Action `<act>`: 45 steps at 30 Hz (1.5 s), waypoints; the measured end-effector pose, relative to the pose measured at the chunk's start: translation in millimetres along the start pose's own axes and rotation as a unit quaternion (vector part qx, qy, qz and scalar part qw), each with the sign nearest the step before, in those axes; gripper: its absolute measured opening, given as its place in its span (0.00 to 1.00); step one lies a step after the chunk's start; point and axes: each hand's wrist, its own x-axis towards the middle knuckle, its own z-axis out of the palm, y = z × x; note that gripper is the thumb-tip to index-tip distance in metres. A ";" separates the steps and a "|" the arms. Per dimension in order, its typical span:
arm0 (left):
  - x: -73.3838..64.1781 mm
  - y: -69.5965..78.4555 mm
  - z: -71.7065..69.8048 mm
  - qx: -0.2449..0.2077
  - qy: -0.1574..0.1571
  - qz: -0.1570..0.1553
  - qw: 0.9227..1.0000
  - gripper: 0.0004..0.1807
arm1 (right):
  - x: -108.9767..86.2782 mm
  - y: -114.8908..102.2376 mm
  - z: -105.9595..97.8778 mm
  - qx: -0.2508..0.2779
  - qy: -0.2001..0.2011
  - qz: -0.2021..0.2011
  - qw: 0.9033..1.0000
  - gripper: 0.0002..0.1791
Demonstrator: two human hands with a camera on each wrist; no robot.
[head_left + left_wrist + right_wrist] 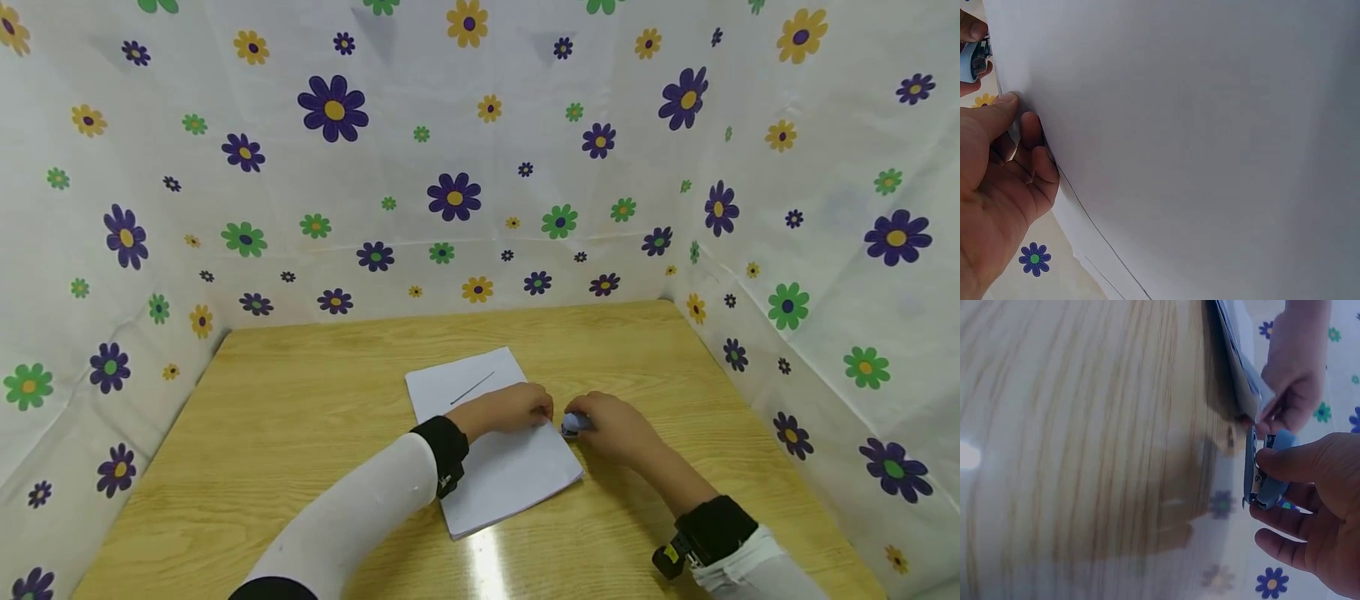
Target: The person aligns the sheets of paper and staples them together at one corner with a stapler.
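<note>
A stack of white paper sheets (510, 487) lies slightly turned on the table, with a thin dark line (472, 387) on its upper part. My left hand (510, 408) reaches across the stack and pinches its right edge, thumb on top and fingers curled beneath, as the left wrist view shows. Just right of that edge, my right hand (618, 427) grips a small light-blue stapler (1249, 472) between thumb and fingers. The stapler's jaws stand apart and face the paper edge. In the right wrist view the paper corner (1263, 403) lifts off the table beside the left hand.
The wooden table (300, 400) stretches around the paper on all sides. White cloth with a flower print (450, 125) hangs behind it and along both sides. Each wrist wears a black band (716, 529) with a small camera.
</note>
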 end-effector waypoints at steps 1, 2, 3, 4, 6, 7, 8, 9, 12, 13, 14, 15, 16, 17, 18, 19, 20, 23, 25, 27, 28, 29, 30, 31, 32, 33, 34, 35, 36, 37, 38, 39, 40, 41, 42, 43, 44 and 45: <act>0.6 0.2 -0.4 0.003 0.000 -0.001 1.000 0.04 | 1.0 -2.8 1.4 -0.009 0.003 -0.008 1.000 0.17; 1.1 0.4 -0.7 0.003 0.000 -0.003 1.000 0.04 | 1.8 -5.3 2.7 -0.017 0.006 -0.014 1.000 0.17; 1.5 0.5 -0.9 0.005 0.000 -0.004 1.000 0.04 | 2.5 -7.4 4.0 -0.024 0.010 -0.020 0.999 0.17; 2.1 0.4 -0.8 0.007 0.000 -0.004 1.000 0.04 | 3.3 -9.0 5.4 -0.029 0.013 -0.025 0.999 0.16; 2.7 0.3 -0.3 0.008 0.000 -0.006 1.000 0.04 | 5.0 -11.2 8.4 -0.041 0.019 -0.036 0.998 0.15; 3.0 0.2 0.1 0.008 -0.001 -0.007 1.000 0.05 | 5.7 -11.9 9.7 -0.046 0.022 -0.041 0.998 0.14; 3.3 0.0 0.5 0.008 -0.002 -0.008 1.000 0.05 | 6.2 -12.4 10.6 -0.050 0.023 -0.045 0.997 0.14; 3.6 -0.2 1.0 0.007 -0.002 -0.009 1.000 0.06 | 6.8 -12.7 11.6 -0.055 0.023 -0.050 0.997 0.14; 4.4 -0.5 1.6 0.005 -0.006 -0.013 1.000 0.08 | 6.8 -13.6 12.0 -0.069 0.017 -0.058 0.996 0.15; 4.4 -0.3 1.1 0.004 -0.008 -0.014 1.000 0.08 | 6.5 -13.8 11.5 -0.071 0.011 -0.058 0.996 0.15; 4.4 -0.1 0.5 0.005 -0.010 -0.014 1.000 0.08 | 5.8 -14.5 10.2 -0.072 0.005 -0.058 0.996 0.16; 3.8 0.4 -0.7 0.007 -0.010 -0.014 1.000 0.07 | 5.1 -15.0 9.1 -0.075 0.000 -0.058 0.995 0.16; 3.3 1.3 -2.0 0.010 -0.011 -0.014 1.000 0.07 | 3.9 -15.6 7.8 -0.077 -0.008 -0.057 0.995 0.16; 2.8 2.0 -3.3 0.013 -0.011 -0.015 1.000 0.06 | 2.6 -16.3 6.4 -0.079 -0.015 -0.056 0.995 0.17; 2.5 2.3 -4.4 0.016 -0.012 -0.016 1.000 0.06 | 1.4 -17.0 5.1 -0.082 -0.021 -0.056 0.995 0.17; 1.9 3.2 -5.9 0.016 -0.012 -0.020 1.000 0.06 | -0.1 -17.6 3.9 -0.085 -0.027 -0.055 0.994 0.17; 1.6 3.5 -6.9 0.017 -0.012 -0.023 1.000 0.06 | -1.8 -18.2 2.8 -0.088 -0.032 -0.054 0.994 0.17; 2.2 3.6 -8.0 0.009 -0.013 -0.033 0.999 0.06 | -7.2 -18.9 0.8 -0.093 -0.045 -0.047 0.994 0.18; 2.9 3.1 -7.3 0.008 -0.014 -0.035 0.999 0.06 | -10.8 -18.8 -0.3 -0.093 -0.054 -0.042 0.993 0.18; 4.2 1.9 -5.8 0.011 -0.013 -0.034 0.999 0.07 | -14.5 -19.2 -2.2 -0.095 -0.061 -0.038 0.993 0.17; 4.7 1.4 -5.2 0.014 -0.012 -0.033 0.999 0.07 | -16.3 -19.3 -3.1 -0.095 -0.065 -0.035 0.993 0.17; 5.1 1.0 -4.7 0.017 -0.011 -0.031 0.999 0.07 | -18.0 -19.7 -4.3 -0.095 -0.068 -0.034 0.993 0.17; 5.5 0.6 -4.4 0.022 -0.009 -0.029 0.999 0.08 | -19.7 -20.0 -5.5 -0.095 -0.073 -0.034 0.992 0.17; 5.6 0.0 -4.2 0.023 -0.007 -0.028 0.999 0.08 | -21.1 -20.9 -6.7 -0.094 -0.076 -0.034 0.992 0.17; 5.8 -0.6 -4.2 0.026 -0.006 -0.026 0.999 0.08 | -22.5 -21.9 -7.8 -0.093 -0.081 -0.032 0.992 0.18; 6.0 -1.3 -4.2 0.027 -0.005 -0.025 0.999 0.08 | -23.7 -23.0 -9.0 -0.089 -0.086 -0.031 0.992 0.18; 5.9 -1.4 -4.7 0.027 -0.003 -0.024 0.999 0.08 | -24.7 -23.9 -9.7 -0.085 -0.091 -0.027 0.992 0.19; 6.0 -1.7 -5.0 0.027 -0.002 -0.022 0.999 0.08 | -25.5 -25.1 -10.5 -0.080 -0.095 -0.025 0.992 0.20; 6.2 -2.2 -5.2 0.027 0.000 -0.021 0.999 0.08 | -26.3 -26.1 -11.0 -0.076 -0.098 -0.023 0.992 0.20; 6.3 -2.4 -5.4 0.026 0.001 -0.020 0.999 0.08 | -26.9 -27.3 -11.1 -0.070 -0.101 -0.018 0.992 0.21; 6.3 -2.7 -5.5 0.026 0.001 -0.020 0.999 0.08 | -27.2 -28.5 -11.0 -0.064 -0.103 -0.014 0.993 0.21; 6.3 -3.0 -5.4 0.025 0.002 -0.021 0.999 0.08 | -27.6 -29.3 -10.3 -0.060 -0.103 -0.010 0.993 0.21; 6.3 -3.0 -5.3 0.023 0.002 -0.021 1.000 0.08 | -27.9 -29.8 -9.0 -0.055 -0.102 -0.007 0.993 0.21; 6.3 -3.2 -4.7 0.022 0.002 -0.020 1.000 0.08 | -28.4 -30.5 -7.9 -0.052 -0.100 -0.004 0.994 0.21; 6.4 -3.7 -3.9 0.021 0.002 -0.020 1.000 0.08 | -29.0 -31.1 -6.8 -0.049 -0.098 0.000 0.994 0.21; 6.3 -3.7 -3.2 0.019 0.001 -0.020 1.000 0.08 | -29.6 -31.4 -5.3 -0.047 -0.096 0.005 0.994 0.20; 6.2 -3.8 -2.5 0.019 0.002 -0.019 1.000 0.08 | -30.4 -31.5 -3.8 -0.045 -0.094 0.008 0.995 0.20; 6.0 -3.7 -1.8 0.016 0.002 -0.018 1.000 0.08 | -31.3 -31.4 -2.8 -0.043 -0.091 0.012 0.995 0.20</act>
